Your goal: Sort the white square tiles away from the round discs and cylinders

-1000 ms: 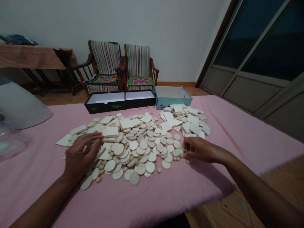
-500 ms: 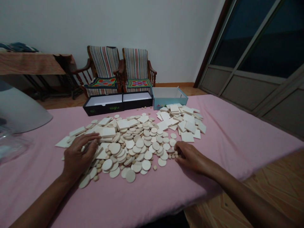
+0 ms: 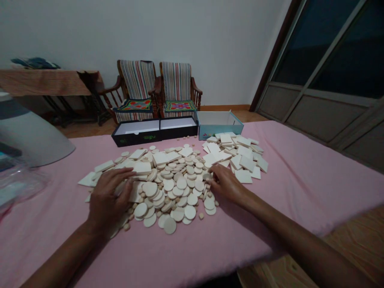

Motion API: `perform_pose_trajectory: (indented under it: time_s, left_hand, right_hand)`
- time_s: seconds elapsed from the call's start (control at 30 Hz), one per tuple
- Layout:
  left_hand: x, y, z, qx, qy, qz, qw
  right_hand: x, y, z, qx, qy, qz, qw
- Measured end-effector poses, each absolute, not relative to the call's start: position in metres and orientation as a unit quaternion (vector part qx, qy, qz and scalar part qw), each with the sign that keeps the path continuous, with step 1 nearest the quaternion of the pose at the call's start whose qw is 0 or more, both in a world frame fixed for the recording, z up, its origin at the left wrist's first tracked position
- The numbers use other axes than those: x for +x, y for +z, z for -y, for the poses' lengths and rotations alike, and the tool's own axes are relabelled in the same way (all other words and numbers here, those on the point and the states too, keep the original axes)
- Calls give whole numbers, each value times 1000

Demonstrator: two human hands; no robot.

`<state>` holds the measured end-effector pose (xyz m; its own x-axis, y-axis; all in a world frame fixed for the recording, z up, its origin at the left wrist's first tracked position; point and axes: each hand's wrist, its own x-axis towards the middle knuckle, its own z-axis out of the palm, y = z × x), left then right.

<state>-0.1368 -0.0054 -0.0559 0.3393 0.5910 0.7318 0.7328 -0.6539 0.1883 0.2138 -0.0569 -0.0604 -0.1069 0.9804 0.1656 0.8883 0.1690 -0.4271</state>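
Green print [image 3: 148,137], perhaps lettering, on black box [image 3: 135,140]; right hand [image 3: 226,184] at discs [image 3: 181,183]

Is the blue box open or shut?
Open. The blue box, behind the square pieces, has no lid on top, and its pale inside shows.

There is room for a hand to slide over the pink cloth [image 3: 303,172] to the right of the square tiles [image 3: 247,162], and also on the near side of the round pieces [image 3: 181,183], between the left arm [image 3: 69,248] and the right arm [image 3: 285,224]. Past the pile, the black box [image 3: 136,139] and blue box [image 3: 220,131] block the way. On the left, clear plastic [image 3: 24,186] is in the way.
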Motion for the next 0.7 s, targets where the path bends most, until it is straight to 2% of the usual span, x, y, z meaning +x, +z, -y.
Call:
perform_pose_trajectory:
  time_s: [0.1,0.23,0.37,0.53,0.7]
  left_hand:
    - [-108,-41,26,-884,-341,314,66]
    - [-52,-31,62,-973,-163,163,4]
    - [-8,-44,78,-995,-86,51,26]
    - [18,-59,69,-993,-93,29,64]
    - [24,-59,57,-984,-87,119,98]
  right_hand:
    - [207,-51,33,-632,106,743,193]
    - [194,-42,5,-613,112,758,191]
    - [188,-36,-7,-588,110,766,234]
    - [207,-36,0,-592,145,735,297]
    - [238,-38,15,-631,162,688,319]
